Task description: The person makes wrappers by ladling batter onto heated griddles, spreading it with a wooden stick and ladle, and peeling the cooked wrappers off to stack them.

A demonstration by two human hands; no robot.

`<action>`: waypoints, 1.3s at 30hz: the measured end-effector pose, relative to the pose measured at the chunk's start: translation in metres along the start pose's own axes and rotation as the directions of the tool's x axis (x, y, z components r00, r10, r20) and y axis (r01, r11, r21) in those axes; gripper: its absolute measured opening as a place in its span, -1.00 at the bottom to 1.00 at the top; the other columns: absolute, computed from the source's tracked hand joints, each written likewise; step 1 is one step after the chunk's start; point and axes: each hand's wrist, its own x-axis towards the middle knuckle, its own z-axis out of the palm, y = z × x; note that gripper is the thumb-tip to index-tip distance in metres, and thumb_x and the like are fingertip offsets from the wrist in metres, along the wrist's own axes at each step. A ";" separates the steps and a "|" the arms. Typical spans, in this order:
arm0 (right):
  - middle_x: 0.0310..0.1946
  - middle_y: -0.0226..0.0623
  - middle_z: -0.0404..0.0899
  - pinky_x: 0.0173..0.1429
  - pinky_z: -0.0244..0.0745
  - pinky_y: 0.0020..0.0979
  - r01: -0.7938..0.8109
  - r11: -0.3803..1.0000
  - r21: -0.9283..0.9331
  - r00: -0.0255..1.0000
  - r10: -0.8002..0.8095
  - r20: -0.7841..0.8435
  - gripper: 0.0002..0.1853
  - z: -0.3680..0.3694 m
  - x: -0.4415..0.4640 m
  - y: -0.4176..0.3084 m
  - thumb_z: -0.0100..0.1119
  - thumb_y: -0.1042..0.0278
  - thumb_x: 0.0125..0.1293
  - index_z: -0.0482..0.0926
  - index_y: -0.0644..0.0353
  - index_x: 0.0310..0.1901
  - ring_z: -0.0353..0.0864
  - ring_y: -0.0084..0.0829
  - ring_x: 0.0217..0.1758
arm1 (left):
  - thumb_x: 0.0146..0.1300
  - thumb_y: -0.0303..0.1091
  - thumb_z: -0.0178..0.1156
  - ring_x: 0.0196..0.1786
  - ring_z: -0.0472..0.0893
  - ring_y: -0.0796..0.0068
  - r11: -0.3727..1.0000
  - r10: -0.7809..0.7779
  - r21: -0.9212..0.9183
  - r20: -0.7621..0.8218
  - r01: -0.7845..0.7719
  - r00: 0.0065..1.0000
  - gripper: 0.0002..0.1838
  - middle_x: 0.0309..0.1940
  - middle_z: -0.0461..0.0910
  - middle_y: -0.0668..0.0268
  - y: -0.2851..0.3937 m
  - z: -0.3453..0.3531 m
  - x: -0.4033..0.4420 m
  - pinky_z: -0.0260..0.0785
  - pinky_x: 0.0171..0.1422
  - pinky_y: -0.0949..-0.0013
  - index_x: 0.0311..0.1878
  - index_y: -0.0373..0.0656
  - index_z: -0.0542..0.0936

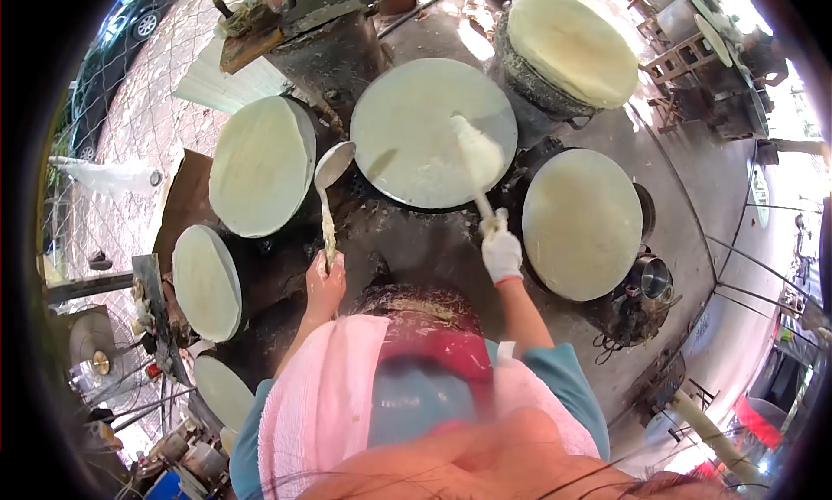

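The largest thing is the big round plate [416,93], the landmark here. It has a thin, pale, wet-looking film, greyish and uneven in places, so its covering looks only partly done. Beyond it to the right, a slightly smaller round [572,49] sits on a dark drum, its creamy layer reaching right out to the rim. Nearer and right of the big round plate, another disc [582,223] looks evenly coated. To the left of the landmark is a disc [262,166] with a smooth, pale layer across it; nearer on that side come a narrower-looking one [206,283] and, lowest, a partly hidden one [224,392]. These surrounding surfaces look further along than the landmark, though whether any is finished I cannot tell.

Smaller again, a long ladle [335,164] has its bowl near the left edge of the big round plate, its handle smeared with pale paste. A white-headed tool [478,158], blurred, is over the landmark's right half; whether it touches the surface is unclear. A metal pot [652,277] stands well to the right of the landmark, past the coated disc.

Smallest are the hands, both on the near side of the landmark: the bare left hand [325,279] has its grip closed around the ladle's handle, and the right hand [503,253], in a whitish glove, clasps the tool's handle.
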 end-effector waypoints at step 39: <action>-0.64 -0.68 0.31 -0.66 0.03 -0.65 -0.219 0.131 0.967 0.965 0.176 0.195 -0.73 0.006 -0.060 -0.013 0.18 0.22 0.36 0.57 0.03 0.06 0.13 -0.79 -0.72 | 0.33 -0.49 -0.02 -0.60 0.32 0.56 0.895 -0.119 -0.245 0.677 0.374 0.727 -0.88 -0.53 0.38 0.30 0.113 0.209 0.234 0.17 -0.63 0.47 -0.35 -0.29 0.37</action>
